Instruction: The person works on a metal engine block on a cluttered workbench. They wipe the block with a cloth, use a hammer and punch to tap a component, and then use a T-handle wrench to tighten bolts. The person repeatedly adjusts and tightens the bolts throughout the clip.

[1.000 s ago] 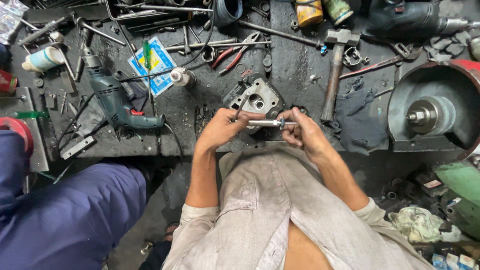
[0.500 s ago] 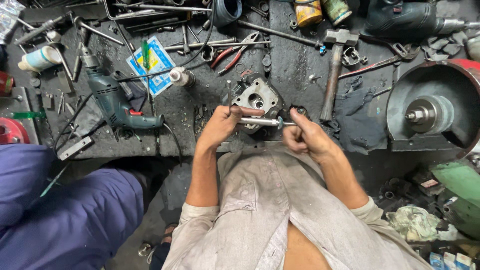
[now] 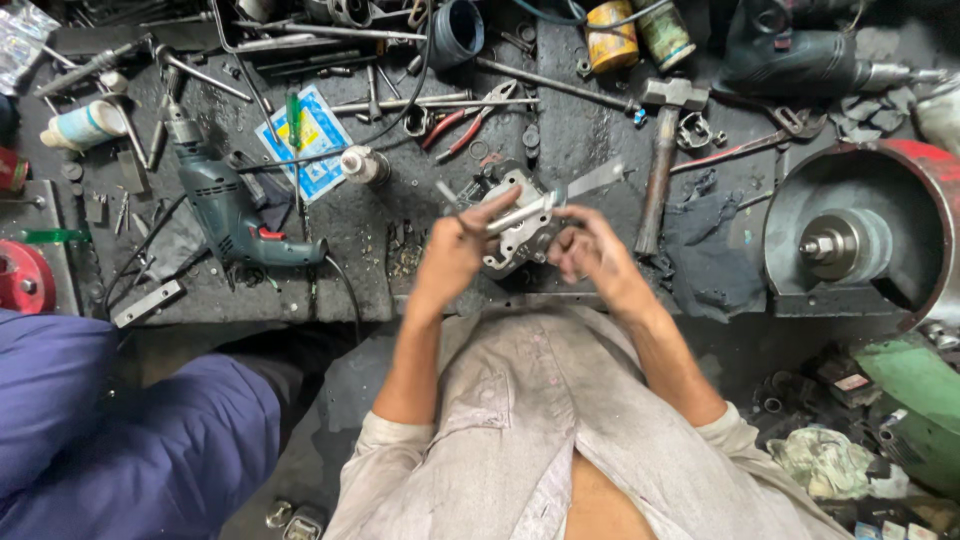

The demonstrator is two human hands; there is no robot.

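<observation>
My left hand (image 3: 455, 250) grips a thin flat metal rod (image 3: 585, 183) that slants up to the right, blurred by motion. Under the rod lies a grey metal casting (image 3: 512, 240) with round holes, on the dark workbench (image 3: 400, 250) between my hands. My right hand (image 3: 592, 252) is just right of the casting, below the rod's free end, with its fingers curled. It is blurred, and I cannot tell whether it touches the casting or the rod.
A green electric drill (image 3: 235, 215) with its cord lies left of my hands, a hammer (image 3: 660, 160) to the right beside a black rag (image 3: 715, 250). Red-handled pliers (image 3: 465, 115) lie behind. A red round machine (image 3: 850, 240) stands far right. A person in blue (image 3: 120, 430) sits at left.
The rod was level between both hands over the casting. Now it is tilted up to the right in my left hand, and my right hand has come off its end.
</observation>
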